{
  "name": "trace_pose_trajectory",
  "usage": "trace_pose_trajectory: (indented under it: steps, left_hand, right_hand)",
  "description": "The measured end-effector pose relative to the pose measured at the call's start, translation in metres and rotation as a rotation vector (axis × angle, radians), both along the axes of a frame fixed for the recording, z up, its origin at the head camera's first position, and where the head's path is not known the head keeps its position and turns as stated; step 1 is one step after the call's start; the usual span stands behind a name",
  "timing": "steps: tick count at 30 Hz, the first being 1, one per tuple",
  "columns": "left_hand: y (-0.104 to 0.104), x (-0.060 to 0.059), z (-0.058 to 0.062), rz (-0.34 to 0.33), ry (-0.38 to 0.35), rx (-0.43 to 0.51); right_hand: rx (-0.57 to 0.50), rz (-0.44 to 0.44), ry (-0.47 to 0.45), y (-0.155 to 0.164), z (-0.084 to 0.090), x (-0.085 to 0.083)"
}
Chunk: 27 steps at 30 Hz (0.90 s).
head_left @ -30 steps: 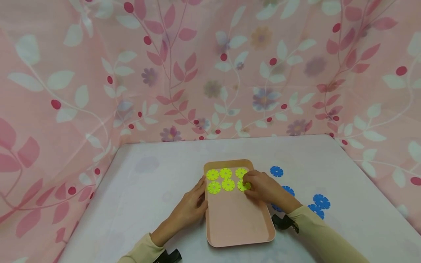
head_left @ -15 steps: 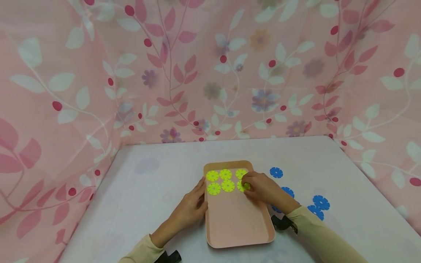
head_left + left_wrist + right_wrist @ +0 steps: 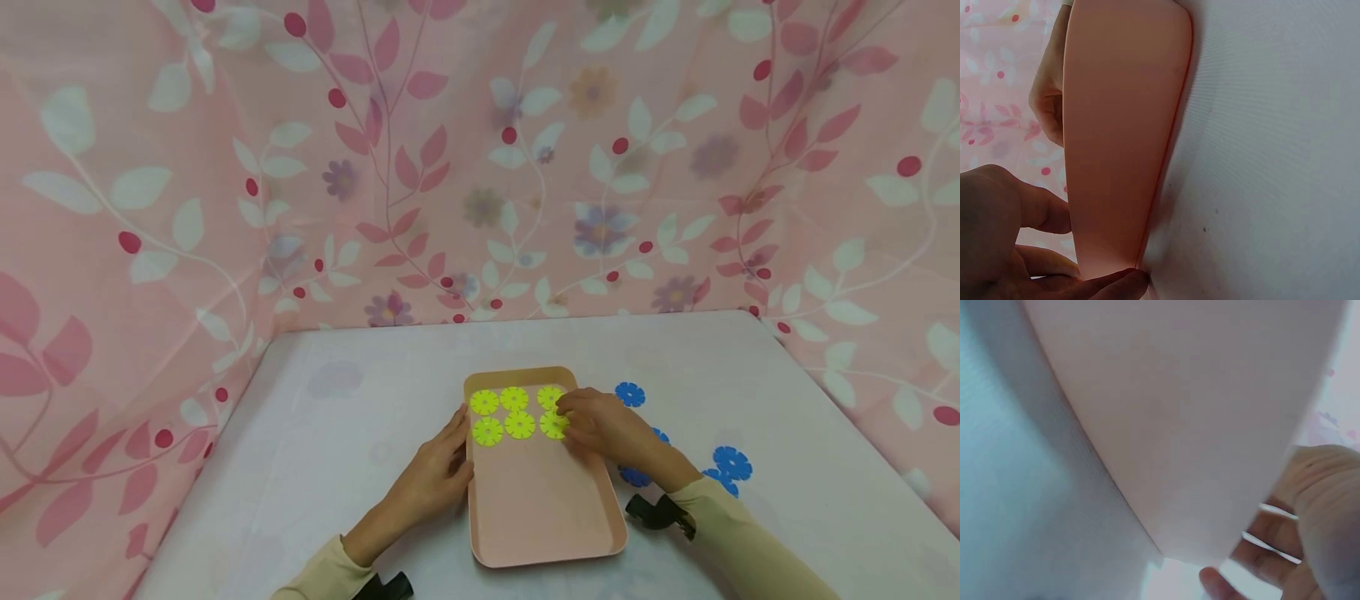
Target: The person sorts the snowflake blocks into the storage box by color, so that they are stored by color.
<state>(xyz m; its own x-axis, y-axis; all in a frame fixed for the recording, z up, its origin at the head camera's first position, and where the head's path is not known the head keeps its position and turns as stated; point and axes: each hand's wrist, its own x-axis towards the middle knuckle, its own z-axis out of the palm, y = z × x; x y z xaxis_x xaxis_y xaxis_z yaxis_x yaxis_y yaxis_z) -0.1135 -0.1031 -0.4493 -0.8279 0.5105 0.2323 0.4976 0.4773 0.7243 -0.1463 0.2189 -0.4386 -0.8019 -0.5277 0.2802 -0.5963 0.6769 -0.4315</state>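
Note:
A pink rectangular tray [image 3: 542, 504] lies on the table with two rows of yellow-green notched plastic discs [image 3: 520, 425] at its far end. My left hand [image 3: 431, 471] rests along the tray's left side. In the left wrist view, its thumb [image 3: 1047, 211] touches the rim and other fingertips lie low by the tray's outer wall [image 3: 1119, 131]. Over the tray's right rim, my right hand [image 3: 609, 429] has its fingertips beside the right disc [image 3: 552, 426] of the nearer row. The right wrist view shows the fingers [image 3: 1272, 534] loosely bent beyond the rim, holding nothing visible.
Several blue notched discs [image 3: 732, 462] lie on the white table [image 3: 360, 417] right of the tray, some partly hidden behind the right forearm. A black wrist camera [image 3: 656, 511] sits under the right wrist. A pink floral curtain [image 3: 480, 167] stands behind the table.
My right hand has let go of the right disc in the nearer row and drawn slightly to the right. The left hand and tray stay in place.

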Motion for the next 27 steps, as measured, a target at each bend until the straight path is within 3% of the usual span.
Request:
trace_pose_trajectory:
  steps: [3, 7, 14, 20, 27]
  left_hand:
    - [0.001, 0.000, -0.001, 0.004, 0.000, -0.009]
    - [0.001, 0.000, 0.000, 0.006, 0.010, -0.010]
    - [0.000, 0.000, 0.001, -0.005, -0.004, 0.004]
    - [-0.001, 0.001, 0.000, 0.003, 0.030, -0.007]
    - [-0.002, 0.005, -0.003, 0.009, -0.009, -0.055]
  right_hand:
    - [-0.085, 0.023, 0.064, 0.007, 0.004, 0.002]
    - [-0.114, 0.023, 0.134, 0.018, 0.010, 0.002]
    - [-0.089, -0.053, 0.104, 0.035, 0.019, 0.007]
    - [-0.071, -0.093, 0.126, 0.050, 0.023, 0.012]
    - [-0.060, -0.158, 0.074, 0.073, 0.019, 0.008]
